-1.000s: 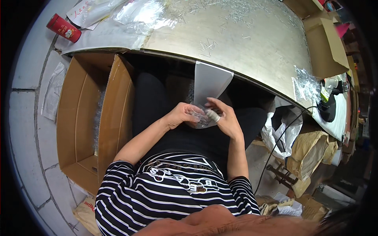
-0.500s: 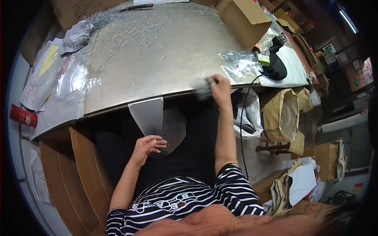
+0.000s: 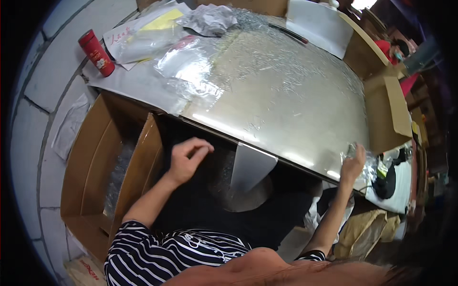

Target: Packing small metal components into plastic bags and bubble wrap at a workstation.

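My left hand [image 3: 188, 161] hangs over my lap beside the open cardboard box, its thumb and fingers drawn together. Whether anything tiny is pinched there I cannot make out. At the right end of the metal tabletop [image 3: 267, 114], my right hand [image 3: 352, 167] is closed, with a small greyish thing showing at its fingertips. It is close to clear plastic bags [image 3: 369, 171]. Small thin metal pieces [image 3: 291, 71] lie scattered over the table. A translucent sheet [image 3: 250, 167] hangs from the front edge, over a rounded clear piece on my lap.
The open cardboard box [image 3: 88, 190] at my left has clear packed bags inside. A red flask [image 3: 97, 53], papers [image 3: 121, 45] and a crumpled sheet [image 3: 207, 20] lie far left. A dark-handled tool [image 3: 288, 33] lies at the back. Another carton [image 3: 389, 112] stands right; a person in red is beyond.
The view has swung left. My right hand has moved from the table's front edge onto its right end. My left hand has moved toward the cardboard box, its fingers closing.
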Action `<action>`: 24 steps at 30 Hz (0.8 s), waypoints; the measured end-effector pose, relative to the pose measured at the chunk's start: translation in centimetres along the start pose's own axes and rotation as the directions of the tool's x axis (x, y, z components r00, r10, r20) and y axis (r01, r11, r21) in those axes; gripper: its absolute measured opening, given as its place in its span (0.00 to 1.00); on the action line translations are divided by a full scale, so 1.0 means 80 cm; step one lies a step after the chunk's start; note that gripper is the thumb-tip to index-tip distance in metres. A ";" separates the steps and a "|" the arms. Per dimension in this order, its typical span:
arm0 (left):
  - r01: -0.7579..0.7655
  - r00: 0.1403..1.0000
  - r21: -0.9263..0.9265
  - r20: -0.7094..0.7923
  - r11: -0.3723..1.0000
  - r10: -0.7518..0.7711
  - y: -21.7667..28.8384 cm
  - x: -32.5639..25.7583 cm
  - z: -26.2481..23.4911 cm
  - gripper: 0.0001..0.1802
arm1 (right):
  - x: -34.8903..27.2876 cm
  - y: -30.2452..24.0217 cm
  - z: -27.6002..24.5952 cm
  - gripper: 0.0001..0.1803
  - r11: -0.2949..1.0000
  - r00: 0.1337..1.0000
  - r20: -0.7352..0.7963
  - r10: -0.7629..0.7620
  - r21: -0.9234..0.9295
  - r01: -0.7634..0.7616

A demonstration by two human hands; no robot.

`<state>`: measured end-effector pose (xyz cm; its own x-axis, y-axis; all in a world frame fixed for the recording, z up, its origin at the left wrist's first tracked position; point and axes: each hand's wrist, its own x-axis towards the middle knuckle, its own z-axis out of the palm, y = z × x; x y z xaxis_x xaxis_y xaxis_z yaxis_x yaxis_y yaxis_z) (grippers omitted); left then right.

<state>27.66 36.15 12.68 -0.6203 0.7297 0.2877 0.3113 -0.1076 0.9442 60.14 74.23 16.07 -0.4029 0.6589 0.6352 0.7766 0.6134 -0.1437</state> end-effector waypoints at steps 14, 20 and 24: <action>-0.251 0.967 0.856 0.204 0.452 0.150 -0.022 0.069 0.042 0.35 | 0.131 -0.249 0.231 0.24 0.906 0.867 0.289 -0.406 0.252 0.341; -0.485 0.855 0.506 0.103 0.714 0.508 -0.073 0.070 -0.030 0.08 | 0.074 -0.236 0.195 0.27 0.913 0.824 0.411 -0.389 0.287 0.288; -0.412 0.869 0.525 -0.018 0.744 0.494 -0.051 0.080 -0.010 0.03 | 0.034 -0.258 0.101 0.21 0.887 0.821 0.474 -0.318 0.455 0.080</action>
<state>21.86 40.74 10.77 -0.3981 0.5695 0.7192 0.8657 -0.0261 0.4999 39.06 66.89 14.64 -0.8073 0.5526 0.2073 0.4357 0.7949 -0.4222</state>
